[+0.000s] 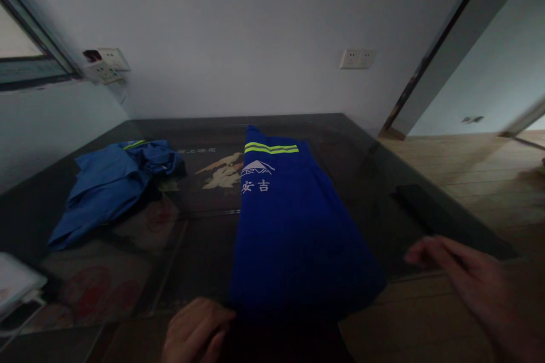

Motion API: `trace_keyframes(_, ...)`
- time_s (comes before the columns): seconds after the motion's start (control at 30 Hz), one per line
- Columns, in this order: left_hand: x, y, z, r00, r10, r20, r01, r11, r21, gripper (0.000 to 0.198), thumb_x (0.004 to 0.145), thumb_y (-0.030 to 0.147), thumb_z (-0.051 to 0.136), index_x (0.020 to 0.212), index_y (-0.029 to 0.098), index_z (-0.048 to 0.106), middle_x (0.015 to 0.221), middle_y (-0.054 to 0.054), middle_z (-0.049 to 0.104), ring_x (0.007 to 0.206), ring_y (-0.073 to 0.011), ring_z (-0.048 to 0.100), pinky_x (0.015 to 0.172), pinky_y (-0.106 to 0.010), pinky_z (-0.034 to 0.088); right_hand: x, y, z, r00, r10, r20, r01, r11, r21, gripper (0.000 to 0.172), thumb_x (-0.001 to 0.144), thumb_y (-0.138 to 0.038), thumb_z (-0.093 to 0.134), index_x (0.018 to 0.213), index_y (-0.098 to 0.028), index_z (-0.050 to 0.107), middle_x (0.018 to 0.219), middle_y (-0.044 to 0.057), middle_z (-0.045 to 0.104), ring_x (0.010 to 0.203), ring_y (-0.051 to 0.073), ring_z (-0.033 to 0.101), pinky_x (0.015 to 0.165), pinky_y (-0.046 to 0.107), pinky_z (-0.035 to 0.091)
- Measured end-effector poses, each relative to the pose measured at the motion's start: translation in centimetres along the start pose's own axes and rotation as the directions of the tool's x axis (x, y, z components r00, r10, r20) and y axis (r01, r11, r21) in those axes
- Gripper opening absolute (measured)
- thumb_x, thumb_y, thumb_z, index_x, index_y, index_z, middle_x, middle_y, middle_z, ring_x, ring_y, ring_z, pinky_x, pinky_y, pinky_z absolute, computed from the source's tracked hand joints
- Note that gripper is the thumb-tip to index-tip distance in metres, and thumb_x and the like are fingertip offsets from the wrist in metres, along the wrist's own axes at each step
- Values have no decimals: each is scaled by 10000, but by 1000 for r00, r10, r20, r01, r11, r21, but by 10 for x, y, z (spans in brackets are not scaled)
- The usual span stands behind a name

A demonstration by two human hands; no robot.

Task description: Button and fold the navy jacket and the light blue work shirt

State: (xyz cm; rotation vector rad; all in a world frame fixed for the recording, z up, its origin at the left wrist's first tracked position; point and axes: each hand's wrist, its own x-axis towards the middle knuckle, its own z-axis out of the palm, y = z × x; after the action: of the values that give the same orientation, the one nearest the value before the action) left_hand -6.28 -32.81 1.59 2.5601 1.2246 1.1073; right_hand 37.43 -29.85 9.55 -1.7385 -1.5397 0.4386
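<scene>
A royal-blue work jacket lies folded lengthwise in front of me, with a yellow-green reflective stripe and white lettering near its far end. My left hand is at its near left corner, fingers curled and closed on the cloth edge. Off to the right, apart from the jacket, my right hand is raised near the table's front edge. Its fingers are curled together, slightly blurred, and nothing shows in them. The jacket's near end is dark and hard to make out.
A crumpled lighter-blue garment lies on the dark glossy table at left. A white device with a cable sits at the near left edge. Toward the right edge lies a flat black object. Sockets are on the wall behind.
</scene>
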Motion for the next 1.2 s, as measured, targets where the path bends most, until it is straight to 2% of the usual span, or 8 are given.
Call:
trace_keyframes(0.1,53,7,16,998,-39,40,35,994,99,245,929,228,430,1049,223,643,1011,-46,715,960,-170,664,837,-291,548,28,-55,48,937,-312,158,306,950,64,372,916,-491,437,838,-249,709,885,48,721,844,203,666,773,315,539)
trace_keyframes(0.2,89,5,44,986,-74,151,32,964,264,400,926,312,460,1294,161,503,1327,-109,560,1261,-251,485,1038,-453,426,58,-100,127,731,-589,345,596,797,98,332,938,-407,451,1101,-201,653,1139,81,665,1086,209,592,962,359,466)
trace_keyframes(0.3,95,-2,66,953,-65,296,-39,943,332,590,894,451,496,1386,140,397,1408,-145,470,1336,-291,380,1071,-507,366,87,-126,205,565,-655,501,747,664,25,477,920,-401,495,1306,-123,522,1388,148,486,1309,258,406,1086,427,338)
trace_keyframes(0.37,91,-5,73,927,-63,370,-72,938,340,638,881,505,495,1420,193,354,1452,-134,413,1358,-291,342,1083,-517,339,105,-132,245,541,-640,546,786,616,-57,590,894,-462,516,1369,-119,452,1480,154,354,1384,319,258,1110,529,249)
trace_keyframes(0.47,86,-6,73,902,-75,424,-82,937,339,656,889,533,465,1459,271,272,1510,-118,310,1392,-292,267,1091,-535,306,124,-128,281,545,-591,594,786,607,-117,702,874,-582,464,1402,-124,405,1509,153,290,1401,339,197,1104,583,195)
trace_keyframes(0.7,89,-3,71,887,-102,450,-56,945,323,658,896,533,448,1471,287,241,1525,-113,276,1404,-292,236,1111,-542,252,138,-109,301,591,-570,571,747,653,-122,745,906,-641,283,1470,-156,258,1530,89,251,1414,259,193,1131,530,151)
trace_keyframes(1.1,86,-4,74,901,-88,425,-68,939,338,625,919,533,393,1473,294,232,1522,-114,282,1405,-286,236,1102,-547,268,138,-106,303,619,-615,488,739,667,-96,657,941,-568,274,1446,-151,324,1510,91,308,1404,224,231,1139,469,167)
trace_keyframes(1.2,86,-4,74,900,-89,426,-74,933,352,630,915,524,410,1474,302,223,1519,-110,288,1396,-288,260,1092,-552,291,153,-104,293,672,-623,400,692,720,-40,713,925,-608,272,1444,-122,327,1495,118,337,1407,223,226,1134,430,207)
